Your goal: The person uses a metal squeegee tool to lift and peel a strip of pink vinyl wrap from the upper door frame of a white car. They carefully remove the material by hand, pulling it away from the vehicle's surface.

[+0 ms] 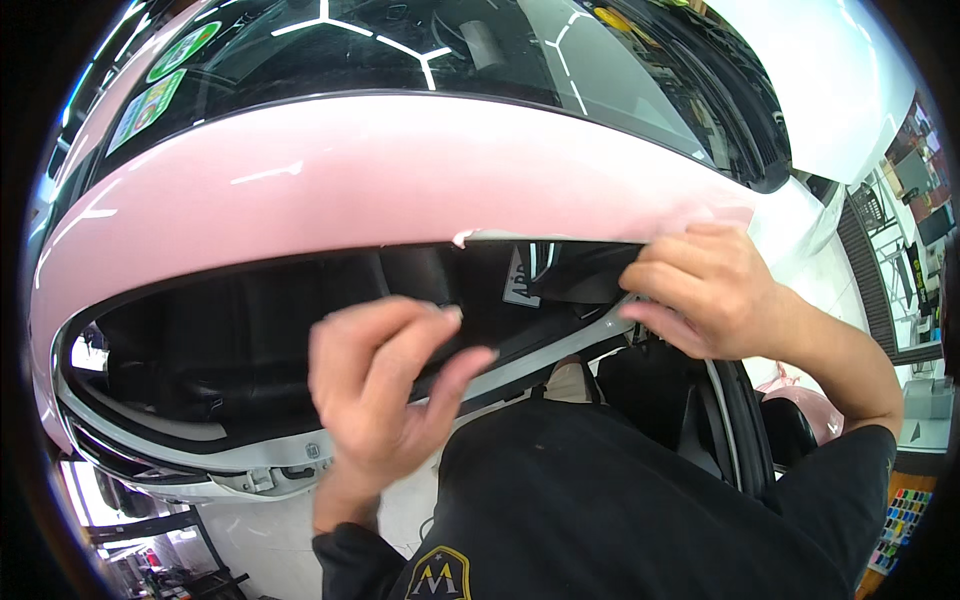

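Observation:
Glossy pink film (330,165) covers the roof rail of a car above its door opening, fading to white toward the right. A small ragged, lifted bit of film (461,238) sticks out at the rail's lower edge, with a thin pale strip beside it. My right hand (705,290) is closed at the lower right end of the rail, fingers curled at the film's edge; its fingertips partly hide what they grip. My left hand (385,375) hovers before the door opening, fingers bent and thumb apart, with nothing in it.
The windscreen (480,60) lies beyond the rail, and a raised white panel (840,80) stands at the upper right. Below the rail is the dark cabin (270,340). An open door's edge (735,430) is beside my right arm. A rack of colored samples (900,525) stands at the lower right.

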A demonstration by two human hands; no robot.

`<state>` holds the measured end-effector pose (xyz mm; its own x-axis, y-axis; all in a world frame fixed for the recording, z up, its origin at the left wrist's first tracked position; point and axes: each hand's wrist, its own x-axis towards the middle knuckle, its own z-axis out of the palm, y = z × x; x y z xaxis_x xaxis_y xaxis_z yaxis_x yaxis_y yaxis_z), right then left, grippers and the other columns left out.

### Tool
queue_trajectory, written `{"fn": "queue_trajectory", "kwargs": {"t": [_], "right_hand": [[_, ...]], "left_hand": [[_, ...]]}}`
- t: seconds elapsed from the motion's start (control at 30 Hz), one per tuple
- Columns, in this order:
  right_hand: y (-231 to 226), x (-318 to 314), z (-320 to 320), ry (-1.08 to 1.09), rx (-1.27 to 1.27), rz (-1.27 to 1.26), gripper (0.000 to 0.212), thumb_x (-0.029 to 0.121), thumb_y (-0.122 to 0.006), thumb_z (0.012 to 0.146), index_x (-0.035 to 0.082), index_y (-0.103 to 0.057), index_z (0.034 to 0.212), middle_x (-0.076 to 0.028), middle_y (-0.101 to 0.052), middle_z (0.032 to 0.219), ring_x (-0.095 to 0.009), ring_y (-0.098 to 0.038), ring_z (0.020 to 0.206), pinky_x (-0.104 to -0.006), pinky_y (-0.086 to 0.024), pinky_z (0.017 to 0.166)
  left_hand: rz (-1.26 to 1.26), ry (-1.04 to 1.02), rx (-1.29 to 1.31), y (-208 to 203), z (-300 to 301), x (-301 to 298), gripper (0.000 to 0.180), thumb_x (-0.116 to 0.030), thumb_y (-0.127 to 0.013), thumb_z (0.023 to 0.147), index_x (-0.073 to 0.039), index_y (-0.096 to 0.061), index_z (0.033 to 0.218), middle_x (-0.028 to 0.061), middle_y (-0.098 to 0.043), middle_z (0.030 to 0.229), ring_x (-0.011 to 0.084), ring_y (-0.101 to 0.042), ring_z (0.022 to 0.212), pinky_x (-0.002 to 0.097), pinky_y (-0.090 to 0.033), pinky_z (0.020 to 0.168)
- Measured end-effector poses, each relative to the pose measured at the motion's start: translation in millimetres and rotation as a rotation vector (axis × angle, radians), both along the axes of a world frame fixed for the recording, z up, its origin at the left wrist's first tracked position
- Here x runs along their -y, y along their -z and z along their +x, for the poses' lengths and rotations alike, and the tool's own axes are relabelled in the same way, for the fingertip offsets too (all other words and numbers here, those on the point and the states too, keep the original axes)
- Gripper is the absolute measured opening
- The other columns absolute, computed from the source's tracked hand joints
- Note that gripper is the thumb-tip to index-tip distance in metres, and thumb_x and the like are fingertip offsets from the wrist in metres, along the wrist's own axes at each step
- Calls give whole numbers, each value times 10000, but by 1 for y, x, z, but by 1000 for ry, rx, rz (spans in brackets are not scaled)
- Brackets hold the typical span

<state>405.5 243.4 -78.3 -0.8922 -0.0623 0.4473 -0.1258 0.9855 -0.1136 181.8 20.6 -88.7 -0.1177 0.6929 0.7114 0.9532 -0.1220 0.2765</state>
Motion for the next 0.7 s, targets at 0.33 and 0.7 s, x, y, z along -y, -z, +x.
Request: {"fn": "queue_trajectory", "kwargs": {"t": [0.33,0.7], "right_hand": [[-7,6,-40,-113,-194,19,153,43,-764,780,50,-638,867,-67,-569,769,-248,-588,617,-364,-442,538],[2,7,-37,-96,-151,-187,118,75,-727,834,43,-613,835,-105,-594,762,-317,-633,675,-406,-493,581]], "left_hand": [[257,-69,-618,-23,-41,-46,246,-230,-868,750,-249,-838,993,-26,-719,1178,196,-574,1137,356,-338,1008],[156,-18,-412,-33,-28,-48,147,-85,-851,746,-186,-815,847,-16,-735,1094,231,-594,1168,371,-364,1003]]}}
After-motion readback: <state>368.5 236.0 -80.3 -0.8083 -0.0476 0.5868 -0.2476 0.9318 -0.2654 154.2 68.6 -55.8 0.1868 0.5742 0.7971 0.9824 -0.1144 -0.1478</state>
